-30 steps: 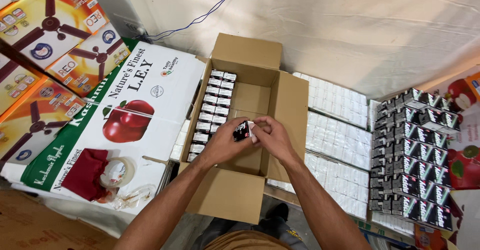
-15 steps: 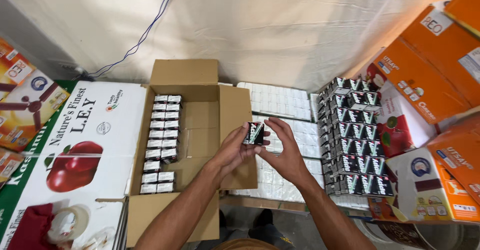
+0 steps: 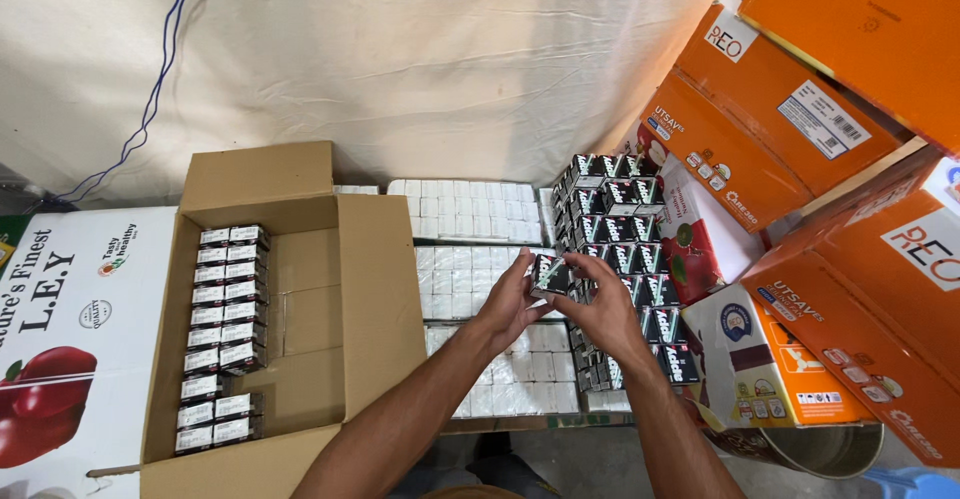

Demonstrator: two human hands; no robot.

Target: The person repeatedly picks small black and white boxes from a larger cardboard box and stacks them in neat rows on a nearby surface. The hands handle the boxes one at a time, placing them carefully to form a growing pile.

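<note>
A view from a head-worn camera looks down on two bare forearms reaching up from the bottom edge. The left hand (image 3: 507, 304) and the right hand (image 3: 603, 307) meet just right of centre, and both grasp one small black carton (image 3: 550, 274) between their fingertips, the left from its nine o'clock side, the right from its three o'clock side. The carton is a short, boxy pack, mostly black with a pale panel and a touch of green and red on its face; it is tilted, and its print is too small to make out. It is held in the air above flat trays of small white packs (image 3: 478, 259).

At three o'clock of the hands, touching distance away, stands a stepped stack of matching black cartons (image 3: 620, 224). At nine o'clock lies an open brown cardboard box (image 3: 345, 289), with two neat columns of the same cartons packed along its left wall and bare cardboard on its right side. Beyond that, at the far left, is a white box printed with a red apple (image 3: 60, 359). Large orange boxes (image 3: 800, 119) lean at the upper right. A pale cloth (image 3: 420, 59) hangs behind everything.

Compared with half a second ago, the view has swung to the right: the open box has slid toward the left edge and the orange boxes fill more of the right side. The hands keep the same two-handed hold on the carton, now nearer the stack.
</note>
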